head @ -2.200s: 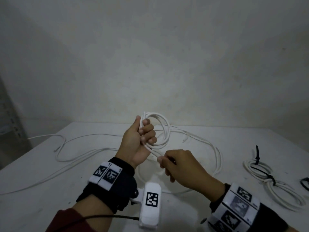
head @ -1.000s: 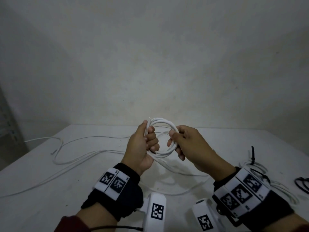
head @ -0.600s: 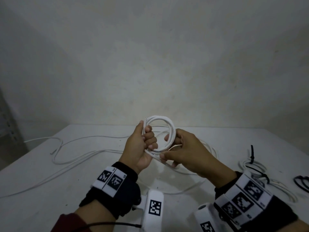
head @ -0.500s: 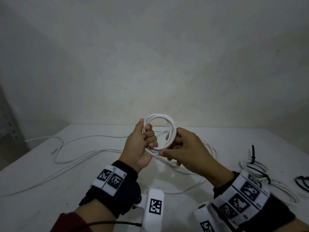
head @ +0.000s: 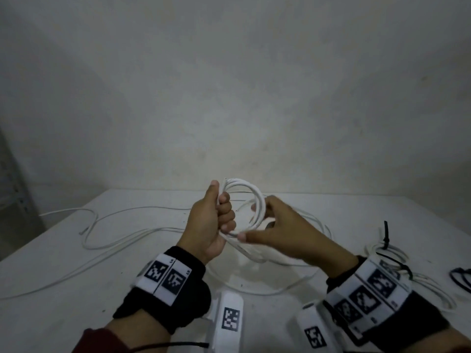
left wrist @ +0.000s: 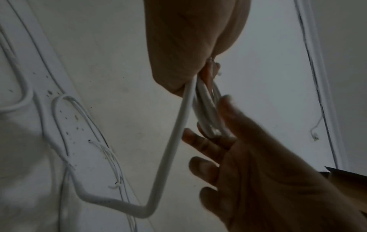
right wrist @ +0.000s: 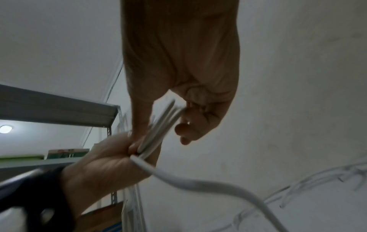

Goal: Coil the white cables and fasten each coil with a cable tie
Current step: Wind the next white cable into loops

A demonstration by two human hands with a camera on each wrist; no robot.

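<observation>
Left hand: your left hand (head: 207, 225) is fisted round one side of the white coil (head: 248, 200), thumb up along the loops, holding it in the air above the table (head: 76, 289)
Right hand: your right hand (head: 283, 231) is at the opposite side of the coil, fingers spread and loosely curved about the loops, thumb pointing back toward your left fist; whether it truly pinches the cable I cannot tell, the hand is blurred
What changed: two seconds ago your right hand was low, pulling the free run of cable; since then it has come up, laid another turn on and let its grip on the coil slacken
What that means: the coil has gained a loop, and I judge you are about to reach down for more slack
Free cable: the loose tail (left wrist: 174, 141) drops from under your left fist to the table and trails away beyond both hands
Done coil: a tied coil (head: 387, 261) with black cable ties lies outside your right wrist
Other cables: more white cable (head: 114, 225) snakes outside your left hand
Room: bare pale wall (head: 229, 98) ahead, a grey metal shelf (right wrist: 59, 109) off your left side
</observation>
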